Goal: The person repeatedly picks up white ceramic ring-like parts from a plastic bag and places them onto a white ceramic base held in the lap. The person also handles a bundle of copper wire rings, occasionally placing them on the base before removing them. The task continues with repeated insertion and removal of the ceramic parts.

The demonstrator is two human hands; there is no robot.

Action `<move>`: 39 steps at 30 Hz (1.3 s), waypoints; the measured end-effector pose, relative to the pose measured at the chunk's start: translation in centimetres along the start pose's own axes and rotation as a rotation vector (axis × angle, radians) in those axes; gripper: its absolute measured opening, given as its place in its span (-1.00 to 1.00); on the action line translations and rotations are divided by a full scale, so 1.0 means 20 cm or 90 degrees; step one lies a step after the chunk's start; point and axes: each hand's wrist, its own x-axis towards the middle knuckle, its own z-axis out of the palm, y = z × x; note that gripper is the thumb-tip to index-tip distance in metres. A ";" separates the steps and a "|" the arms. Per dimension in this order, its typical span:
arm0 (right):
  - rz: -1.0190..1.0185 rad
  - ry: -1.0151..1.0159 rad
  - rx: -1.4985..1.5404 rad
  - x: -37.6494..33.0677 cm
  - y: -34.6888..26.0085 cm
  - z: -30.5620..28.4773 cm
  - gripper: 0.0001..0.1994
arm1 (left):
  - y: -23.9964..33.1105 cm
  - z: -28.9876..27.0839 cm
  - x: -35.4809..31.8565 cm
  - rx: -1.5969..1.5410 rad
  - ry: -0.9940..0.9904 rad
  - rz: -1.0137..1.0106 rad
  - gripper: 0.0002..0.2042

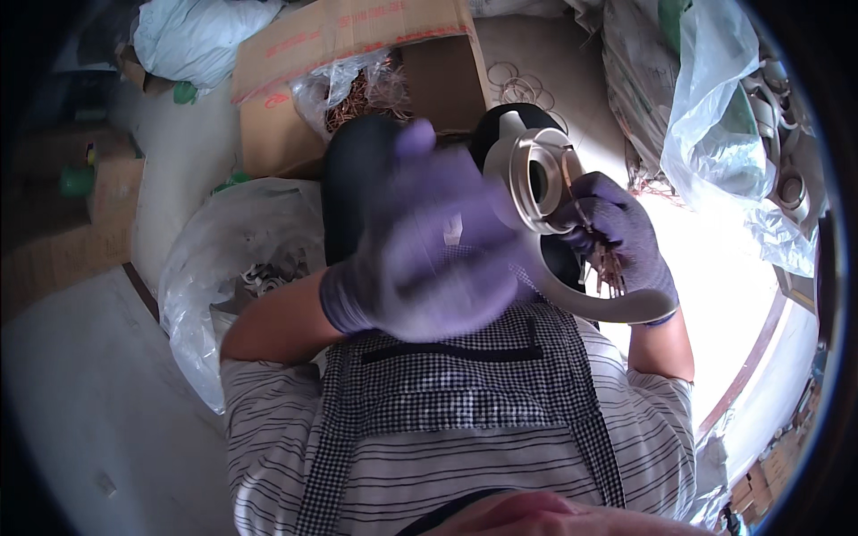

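Note:
My right hand (621,223), in a purple glove, is closed on a pale plastic jug top (533,170) with a round collar, a short spout at its far end and a long curved handle toward me. A bunch of thin copper-coloured wire rings (609,272) hangs from the same hand, and one ring stands up beside the collar. Just left of the jug top is my left hand (438,241), also gloved. Motion smears it, so its fingers and anything in them cannot be made out.
Ahead stands an open cardboard box (268,134) with copper-coloured rings in plastic. A clear bag (201,268) at left holds small pale pieces. At far right, a plastic-lined sack (715,152) contains similar jug parts. Loose rings (527,87) lie on the floor beyond my knees.

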 end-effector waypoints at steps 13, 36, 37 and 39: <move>0.058 0.208 0.165 0.00 0.03 -0.17 -0.81 | -0.28 0.50 -0.07 -0.198 -0.152 -0.279 -0.02; 0.361 0.377 0.473 0.04 -0.08 -0.07 -0.51 | -0.12 0.24 0.14 -0.829 0.103 -0.644 -0.70; 0.373 0.387 0.451 -0.01 -0.04 -0.08 -0.52 | -0.12 0.23 0.14 -0.834 0.083 -0.646 -0.69; 0.317 0.326 0.499 -0.07 -0.02 -0.10 -0.54 | -0.12 0.19 0.18 -0.848 0.040 -0.653 -0.69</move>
